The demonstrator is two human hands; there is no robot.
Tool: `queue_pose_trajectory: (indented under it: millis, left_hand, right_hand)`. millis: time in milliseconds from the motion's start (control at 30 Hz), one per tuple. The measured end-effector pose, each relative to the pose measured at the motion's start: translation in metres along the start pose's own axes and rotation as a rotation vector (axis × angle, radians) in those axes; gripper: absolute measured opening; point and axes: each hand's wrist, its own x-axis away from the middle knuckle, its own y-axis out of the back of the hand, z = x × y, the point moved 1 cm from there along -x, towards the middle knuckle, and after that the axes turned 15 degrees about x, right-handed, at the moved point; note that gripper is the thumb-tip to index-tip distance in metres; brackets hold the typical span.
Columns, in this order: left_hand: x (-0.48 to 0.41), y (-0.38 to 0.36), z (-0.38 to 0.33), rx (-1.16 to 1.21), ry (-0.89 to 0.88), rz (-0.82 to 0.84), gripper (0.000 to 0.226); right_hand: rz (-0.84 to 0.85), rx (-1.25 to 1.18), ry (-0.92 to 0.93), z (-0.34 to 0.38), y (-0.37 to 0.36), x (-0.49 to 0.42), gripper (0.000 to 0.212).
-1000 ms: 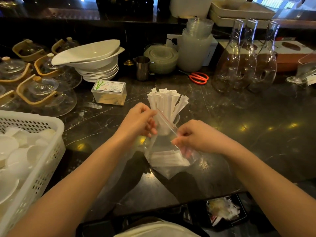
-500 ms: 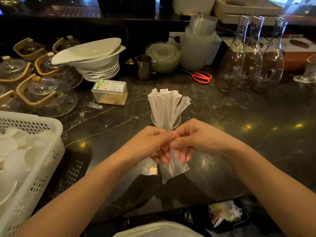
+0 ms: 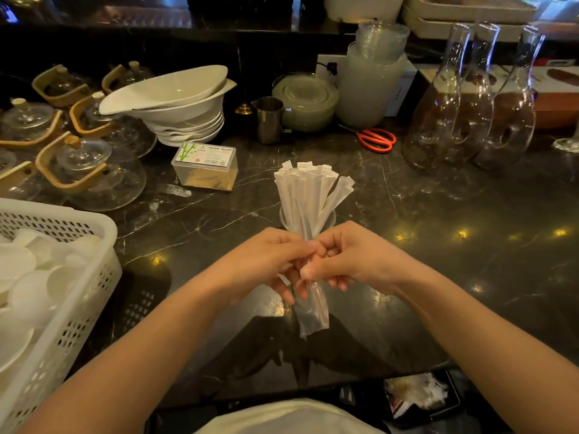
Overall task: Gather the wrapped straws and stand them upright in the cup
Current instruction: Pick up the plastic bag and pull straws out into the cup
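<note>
Head view: both hands meet over the dark marbled stone counter [image 3: 438, 214], just in front of the clear glass cup [image 3: 329, 219]. The left hand [image 3: 266, 261] and the right hand [image 3: 354, 258] each have their grip closed on a clear plastic bag with a red zip strip [image 3: 313, 311]. A second ago that bag was spread wide between the hands; half a second ago it was half gathered; now it is squeezed into a narrow roll that hangs down from the fingers [image 3: 308, 272], its lower end above the counter. The hands, apart a second ago, now touch fingertip to fingertip.

The white paper-wrapped straws [image 3: 308, 189] stand upright in the cup as one fanned bundle, roughly ten tops showing, though an exact count is hard to make; one straw leans out to the right. They have not shifted.

Behind them on the counter:
- one clear plastic toothpick box with a bamboo label [image 3: 205, 166]
- one stack of white ceramic bowls [image 3: 181, 101]
- one small steel jug [image 3: 269, 120]
- one pair of orange-handled scissors [image 3: 376, 139]
- three tall clear glass carafes [image 3: 470, 98]

One white perforated plastic basket [image 3: 78, 308] holding white dishes sits at the left edge.
</note>
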Motion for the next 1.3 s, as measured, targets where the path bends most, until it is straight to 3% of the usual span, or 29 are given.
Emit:
queue_pose_trajectory:
  millis: [200,333,467,800,1067,1300]
  left_hand:
    - [0.005,0.001,-0.003,-0.004,-0.007,0.011,0.022]
    - [0.005,0.001,-0.004,-0.030,-0.002,-0.041,0.031]
    - [0.006,0.002,-0.005,-0.037,-0.006,-0.045,0.024]
    - [0.003,-0.002,0.006,-0.033,-0.150,-0.151,0.019]
    - [0.004,-0.008,0.012,0.035,-0.207,-0.153,0.016]
    - [0.005,-0.003,0.014,0.136,-0.219,-0.107,0.012]
  right_hand:
    - [-0.047,0.017,-0.025,-0.001,-0.002,0.000,0.018]
    - [-0.074,0.085,0.006,0.002,-0.003,0.002,0.017]
    - [-0.060,0.151,0.003,0.003,-0.002,0.003,0.019]
    - [-0.105,0.156,-0.002,0.000,-0.008,0.002,0.033]
    - [-0.050,0.156,0.001,0.001,-0.012,0.006,0.019]
    - [-0.011,-0.034,0.004,-0.003,-0.011,0.007,0.015]
